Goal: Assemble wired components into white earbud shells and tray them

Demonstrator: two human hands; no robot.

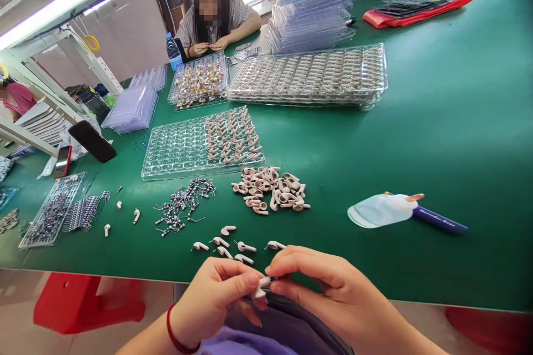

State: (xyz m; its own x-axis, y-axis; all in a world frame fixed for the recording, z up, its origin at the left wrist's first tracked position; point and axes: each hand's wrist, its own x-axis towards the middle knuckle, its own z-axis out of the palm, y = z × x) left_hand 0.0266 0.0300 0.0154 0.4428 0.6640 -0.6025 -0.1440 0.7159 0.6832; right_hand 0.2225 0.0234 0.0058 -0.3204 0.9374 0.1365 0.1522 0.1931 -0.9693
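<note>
**One white shell (261, 287), held close**

I have it between my hands: the left hand (222, 289) pinches it by thumb and fingers, while at its end the right hand (333, 285) pinches a small dark piece (272, 279). I'd steady the shell, keep both in line and press lightly. Ahead of the left hand, a transparent tray (175, 172) carries pale shells (231, 136); beyond, a smaller tray (227, 80) holds yellow-and-white parts (200, 80).
</note>
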